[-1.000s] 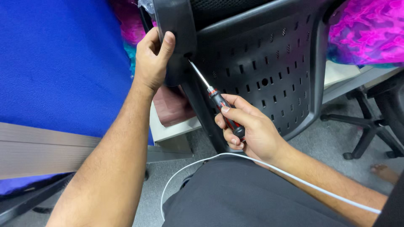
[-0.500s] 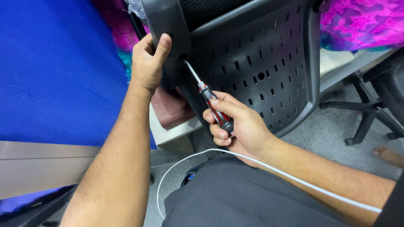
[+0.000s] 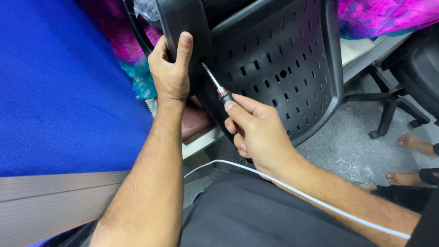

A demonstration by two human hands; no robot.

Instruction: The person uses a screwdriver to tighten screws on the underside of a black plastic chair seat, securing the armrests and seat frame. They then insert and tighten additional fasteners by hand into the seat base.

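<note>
A black plastic chair part with rows of small slots stands tilted in front of me. My left hand grips its curved black arm at the upper left, thumb over the edge. My right hand holds a screwdriver with a black and red handle. Its metal shaft points up-left, and the tip meets the chair part just right of my left thumb.
A blue partition panel fills the left side. A white cable crosses my lap. An office chair base on wheels stands at the right on the grey floor. Another person's bare feet rest at the far right. Pink cloth lies behind.
The view has shifted, so hands and chair part sit more centrally. My left thumb has moved up along the chair arm. The screwdriver tip stays at the same spot.
</note>
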